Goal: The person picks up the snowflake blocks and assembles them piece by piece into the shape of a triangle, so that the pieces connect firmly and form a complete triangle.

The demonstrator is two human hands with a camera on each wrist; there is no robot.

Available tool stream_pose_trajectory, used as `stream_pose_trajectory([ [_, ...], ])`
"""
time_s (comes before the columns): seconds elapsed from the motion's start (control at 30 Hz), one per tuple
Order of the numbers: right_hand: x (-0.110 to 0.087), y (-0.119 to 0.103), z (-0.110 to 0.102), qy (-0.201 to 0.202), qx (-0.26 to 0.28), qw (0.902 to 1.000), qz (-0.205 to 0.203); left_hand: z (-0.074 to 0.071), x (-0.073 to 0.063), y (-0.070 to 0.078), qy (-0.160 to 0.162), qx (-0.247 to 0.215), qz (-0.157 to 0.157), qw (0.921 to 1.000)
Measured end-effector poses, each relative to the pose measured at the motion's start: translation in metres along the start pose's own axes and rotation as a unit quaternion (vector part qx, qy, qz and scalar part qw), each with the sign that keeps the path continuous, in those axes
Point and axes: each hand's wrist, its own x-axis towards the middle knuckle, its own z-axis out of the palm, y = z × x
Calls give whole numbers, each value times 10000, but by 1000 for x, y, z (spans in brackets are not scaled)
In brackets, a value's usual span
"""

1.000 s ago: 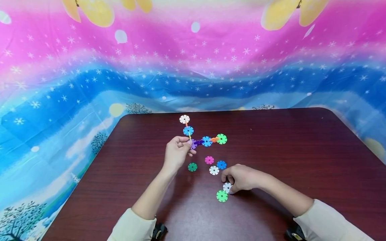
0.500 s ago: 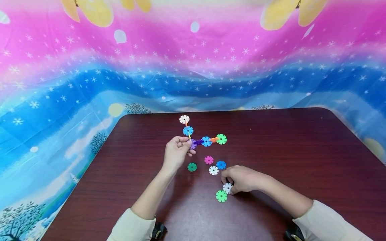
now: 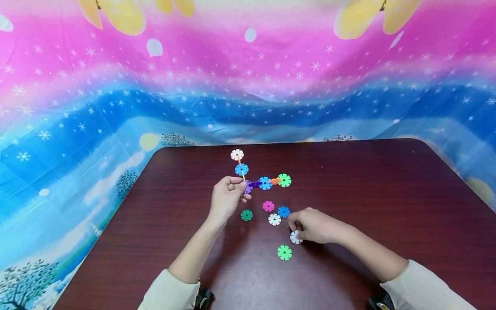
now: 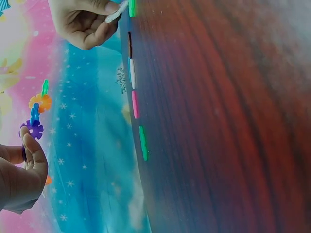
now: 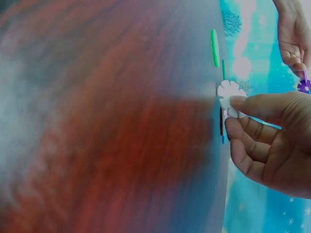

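My left hand (image 3: 228, 196) holds up a chain of joined snowflake discs (image 3: 260, 181): white, blue, purple, blue, orange and green. It pinches the chain at the purple disc (image 4: 33, 129). My right hand (image 3: 314, 226) pinches a white disc (image 3: 296, 237) by its edge and lifts it just off the dark wooden table (image 3: 387, 193); the same white disc (image 5: 227, 95) shows between thumb and fingers in the right wrist view. Loose on the table lie a dark green disc (image 3: 246, 215), a pink disc (image 3: 268, 206), a blue disc (image 3: 283, 211), a white disc (image 3: 274, 219) and a light green disc (image 3: 284, 252).
A bright pink and blue starry cloth (image 3: 248, 86) hangs behind the table and drapes down its left side. The table's right half and near edge hold nothing but my forearms.
My right hand has picked the white disc up from beside the light green one and shifted slightly up and right. The left hand and its chain have stayed still.
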Motion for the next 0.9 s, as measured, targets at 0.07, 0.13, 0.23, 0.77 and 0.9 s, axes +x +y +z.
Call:
stream_pose_trajectory([
  [0.07,-2,2,-2,174,28,9998,-16,0,0,0,2,18,6,10000],
  [0.13,-3,5,-3,368,24,9993,-27,0,0,1,1,37,7,10000],
  [0.23,-5,9,-5,641,65,9979,-18,0,0,0,-10,72,-15,10000],
  [0.77,-14,24,-13,2522,889,9631,309,0,-2,-2,-225,130,-38,9997],
  [0.9,-16,25,-16,2850,1303,9481,544,1,-2,-2,-326,230,-102,9992],
])
